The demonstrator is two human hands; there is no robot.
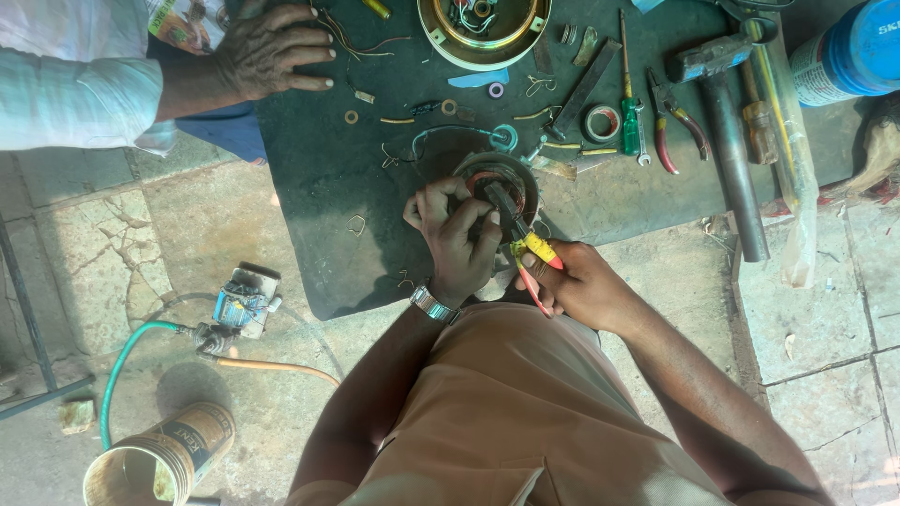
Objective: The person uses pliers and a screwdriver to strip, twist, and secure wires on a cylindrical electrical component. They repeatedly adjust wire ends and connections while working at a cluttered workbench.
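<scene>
Both bare forearms reach forward; left hand (457, 234) curls its fingers tight, right hand (577, 286) fists closed just beside it.

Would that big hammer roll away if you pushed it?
Probably not far. The hammer lies flat on the dark mat, and its blocky head would likely stop any rolling. With its thick metal-looking handle, it is probably heavy to lift.

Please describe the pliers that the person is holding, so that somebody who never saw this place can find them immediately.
Start at the dark mat on the stone floor. Near its front edge lies a round motor part, steadied by the left hand. The right hand holds the pliers with yellow and red handles; the spare pliers lie unheld and all red.
</scene>
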